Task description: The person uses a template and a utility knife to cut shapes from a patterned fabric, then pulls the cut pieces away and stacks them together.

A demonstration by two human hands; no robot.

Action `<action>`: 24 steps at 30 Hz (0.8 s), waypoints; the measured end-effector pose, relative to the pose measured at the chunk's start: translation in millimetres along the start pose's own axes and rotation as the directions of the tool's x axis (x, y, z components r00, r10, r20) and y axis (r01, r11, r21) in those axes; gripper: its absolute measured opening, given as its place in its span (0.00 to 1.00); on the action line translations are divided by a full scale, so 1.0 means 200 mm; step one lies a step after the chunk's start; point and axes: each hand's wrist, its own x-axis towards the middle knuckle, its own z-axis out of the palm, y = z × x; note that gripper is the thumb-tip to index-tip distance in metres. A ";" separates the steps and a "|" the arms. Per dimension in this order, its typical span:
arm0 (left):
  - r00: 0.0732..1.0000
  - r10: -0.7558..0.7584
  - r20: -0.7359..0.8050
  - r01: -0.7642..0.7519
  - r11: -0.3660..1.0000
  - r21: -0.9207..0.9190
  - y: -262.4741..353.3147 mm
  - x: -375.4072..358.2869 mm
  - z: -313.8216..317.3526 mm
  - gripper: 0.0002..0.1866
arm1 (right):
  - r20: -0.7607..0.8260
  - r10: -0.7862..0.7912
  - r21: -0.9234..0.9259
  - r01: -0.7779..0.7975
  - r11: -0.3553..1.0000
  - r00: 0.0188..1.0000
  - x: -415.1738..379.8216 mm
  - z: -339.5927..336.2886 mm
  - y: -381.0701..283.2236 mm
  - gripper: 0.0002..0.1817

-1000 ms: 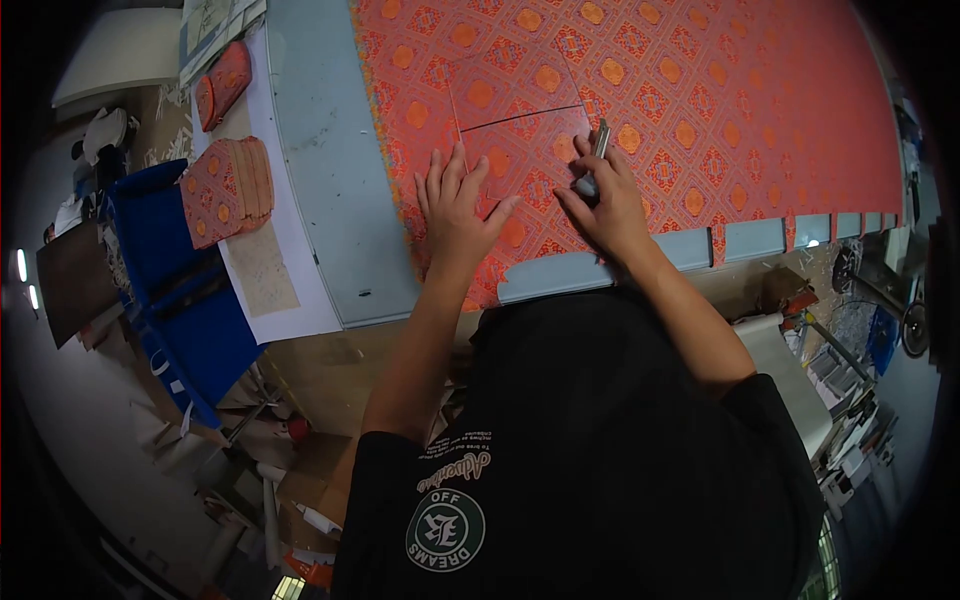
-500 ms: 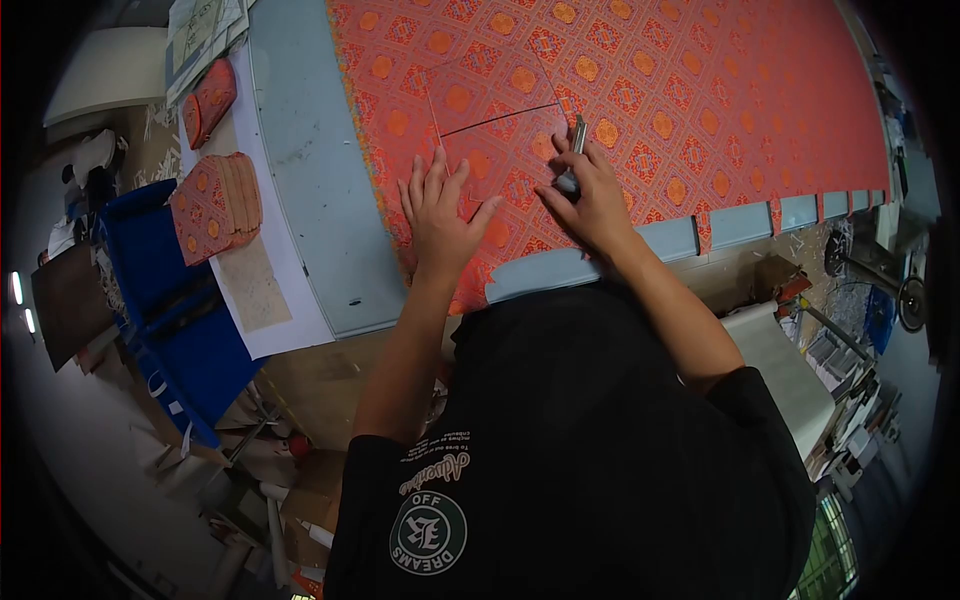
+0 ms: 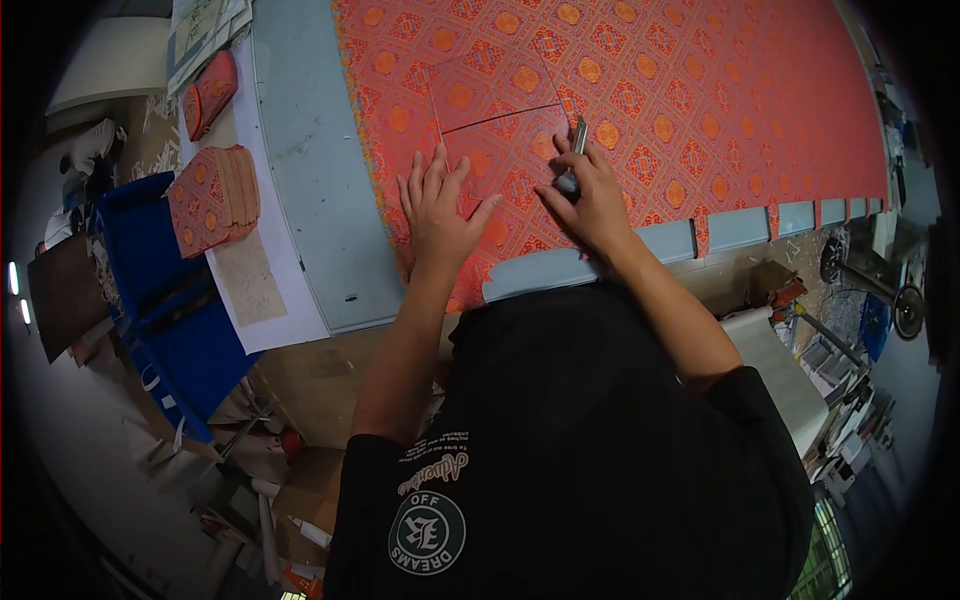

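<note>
Head view: patterned cloth under a spread left hand, knife-like tool in the right

We see the patterned cloth (image 3: pixel 690 110) lying flat on the table (image 3: pixel 315 200), from eleven round to two o'clock; our left hand (image 3: pixel 438 215) is open at eleven, palm down, fingers splayed on the cloth; our right hand (image 3: pixel 597 205), towards one, is curled round a knife-like tool (image 3: pixel 568 182), its narrow metal end towards twelve. A dark slit (image 3: pixel 502 118) crosses the cloth above our fingers.

We judge the cloth thin, light and soft, perhaps slippery, and apt to ruck or fray along its edges; it is best steadied with flat fingers beside the slit and lifted by two corners; the tool looks small and rigid, best held by its thick body, clear of the tip; the stack of patterned pieces (image 3: pixel 213 200), near ten, looks stiffer, best taken by its sides.
</note>
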 end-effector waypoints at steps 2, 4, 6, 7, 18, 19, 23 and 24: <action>1.000 0.010 0.006 -0.010 1.000 0.008 0.00 0.00 0.00 0.36 | 0.002 0.004 -0.010 -0.004 1.000 1.000 0.00 0.00 0.00 0.22; 1.000 0.004 0.009 -0.004 1.000 0.004 0.00 0.00 0.00 0.36 | 0.003 0.003 -0.007 -0.003 1.000 1.000 0.00 0.00 0.00 0.22; 1.000 -0.001 0.011 0.001 1.000 0.001 0.00 0.00 0.00 0.36 | 0.004 0.001 -0.003 -0.001 1.000 1.000 0.00 0.00 0.00 0.23; 1.000 0.002 0.008 -0.002 1.000 0.002 0.00 0.00 0.00 0.36 | -0.007 -0.018 -0.015 0.018 1.000 1.000 0.00 0.01 0.00 0.23; 1.000 0.003 -0.001 -0.003 1.000 -0.011 0.00 0.00 0.00 0.36 | -0.018 -0.039 -0.049 0.038 0.998 0.999 0.00 0.02 0.02 0.25; 1.000 0.003 0.002 -0.003 1.000 -0.008 0.00 0.00 0.00 0.36 | -0.024 -0.047 -0.068 0.045 0.997 0.999 0.00 0.02 0.02 0.24; 1.000 0.003 0.008 -0.003 1.000 -0.002 0.00 0.00 0.00 0.36 | -0.032 -0.072 -0.111 0.068 0.992 0.997 0.00 0.01 0.01 0.23; 1.000 0.004 0.006 -0.004 1.000 -0.001 0.00 0.00 0.00 0.36 | -0.034 -0.074 -0.111 0.070 0.991 0.997 0.00 0.01 0.01 0.23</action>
